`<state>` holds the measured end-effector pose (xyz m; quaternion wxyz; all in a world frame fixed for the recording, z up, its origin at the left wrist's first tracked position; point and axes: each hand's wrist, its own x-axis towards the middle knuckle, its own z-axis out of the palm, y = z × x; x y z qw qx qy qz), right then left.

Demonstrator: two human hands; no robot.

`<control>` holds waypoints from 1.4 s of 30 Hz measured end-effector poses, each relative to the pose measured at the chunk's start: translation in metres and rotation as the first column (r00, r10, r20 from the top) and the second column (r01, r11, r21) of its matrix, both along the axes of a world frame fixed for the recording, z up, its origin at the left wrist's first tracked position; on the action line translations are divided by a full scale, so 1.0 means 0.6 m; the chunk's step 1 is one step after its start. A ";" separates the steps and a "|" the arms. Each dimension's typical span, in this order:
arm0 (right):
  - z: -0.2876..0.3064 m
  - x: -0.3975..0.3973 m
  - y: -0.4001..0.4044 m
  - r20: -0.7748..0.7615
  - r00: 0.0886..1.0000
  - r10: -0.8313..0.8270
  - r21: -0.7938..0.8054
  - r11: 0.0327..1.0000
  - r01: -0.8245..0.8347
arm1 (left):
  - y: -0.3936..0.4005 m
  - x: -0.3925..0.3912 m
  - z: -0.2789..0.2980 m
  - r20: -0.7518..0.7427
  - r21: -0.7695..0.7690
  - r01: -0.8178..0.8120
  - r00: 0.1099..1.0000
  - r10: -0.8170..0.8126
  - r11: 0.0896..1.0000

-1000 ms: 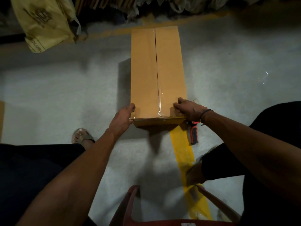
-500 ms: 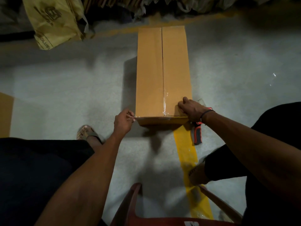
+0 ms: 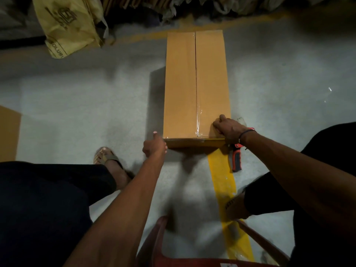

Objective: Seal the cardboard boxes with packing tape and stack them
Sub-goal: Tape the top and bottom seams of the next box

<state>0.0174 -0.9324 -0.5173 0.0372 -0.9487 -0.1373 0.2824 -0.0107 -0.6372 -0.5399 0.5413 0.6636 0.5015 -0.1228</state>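
Note:
A long brown cardboard box lies on the floor, its two top flaps closed along a centre seam. Clear packing tape covers the near part of the seam and runs along the near top edge. My left hand is at the box's near left corner, fingers curled and thumb up, touching the side. My right hand presses down with bent fingers on the near right corner of the top. A tape dispenser with a red and black handle lies on the floor right of the box, partly hidden by my right wrist.
A yellow floor line runs from the box toward me. A red plastic chair is under me. My sandalled foot is left of the box. A yellow bag and piled material lie at the back; flat cardboard is at the left edge.
My left hand slid off the box's top near edge, down to the near left corner, and curled. My right hand stayed on the near right corner.

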 end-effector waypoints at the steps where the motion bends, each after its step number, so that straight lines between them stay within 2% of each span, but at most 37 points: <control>1: 0.001 -0.001 0.000 -0.001 1.000 0.000 0.001 1.000 0.000 | -0.011 0.006 0.006 -0.001 0.036 0.022 1.000 -0.022 0.999; 6: -0.001 -0.004 -0.001 0.006 1.000 -0.017 0.020 1.000 0.017 | -0.049 0.014 0.050 -0.040 0.249 0.194 0.981 -0.190 0.949; 14: -0.005 -0.009 0.005 0.015 0.998 -0.054 0.035 0.998 0.053 | -0.058 0.010 0.049 -0.097 0.345 0.413 0.909 -0.406 0.843; 18: -0.003 -0.003 0.005 -0.025 0.998 -0.058 0.035 0.998 0.059 | -0.049 0.021 0.039 -0.133 0.315 0.533 0.844 -0.519 0.785; 23: -0.002 -0.002 0.000 -0.044 0.997 -0.069 0.079 0.994 0.073 | -0.032 0.044 0.018 -0.115 0.166 0.611 0.792 -0.600 0.774; 25: 0.006 -0.002 -0.001 -0.054 0.992 -0.111 0.126 0.985 0.118 | -0.027 0.047 0.011 -0.092 0.074 0.608 0.793 -0.602 0.790; 27: 0.013 -0.010 0.000 -0.014 0.974 -0.225 0.228 0.948 0.222 | -0.025 0.046 0.004 -0.083 0.031 0.555 0.830 -0.551 0.831; 28: 0.016 -0.016 0.003 0.063 0.942 -0.329 0.299 0.907 0.297 | -0.028 0.047 0.004 -0.072 0.066 0.522 0.853 -0.518 0.850; 29: 0.016 -0.023 0.007 0.162 0.872 -0.463 0.375 0.846 0.379 | -0.034 0.048 0.006 -0.054 0.133 0.496 0.868 -0.493 0.858; 31: 0.009 -0.031 0.022 0.276 0.628 -0.728 0.509 0.665 0.547 | -0.052 0.054 0.012 -0.012 0.276 0.490 0.862 -0.506 0.827; 32: 0.003 -0.030 0.033 0.231 0.510 -0.828 0.546 0.545 0.636 | -0.061 0.057 0.013 -0.010 0.312 0.511 0.845 -0.535 0.801; 34: -0.012 -0.021 0.052 -0.037 0.339 -0.940 0.538 0.268 0.800 | -0.076 0.059 0.012 -0.037 0.341 0.539 0.826 -0.562 0.770; 35: -0.018 -0.017 0.059 -0.169 0.286 -0.943 0.489 0.172 0.855 | -0.080 0.061 0.009 -0.049 0.349 0.532 0.832 -0.552 0.771; 36: -0.024 -0.016 0.063 -0.241 0.255 -0.936 0.445 0.127 0.886 | -0.079 0.062 0.004 -0.058 0.349 0.520 0.842 -0.536 0.779; 42: -0.053 -0.005 0.043 -0.323 0.156 -0.933 0.478 -0.019 0.878 | -0.064 0.088 -0.029 -0.079 0.220 0.424 0.905 -0.417 0.879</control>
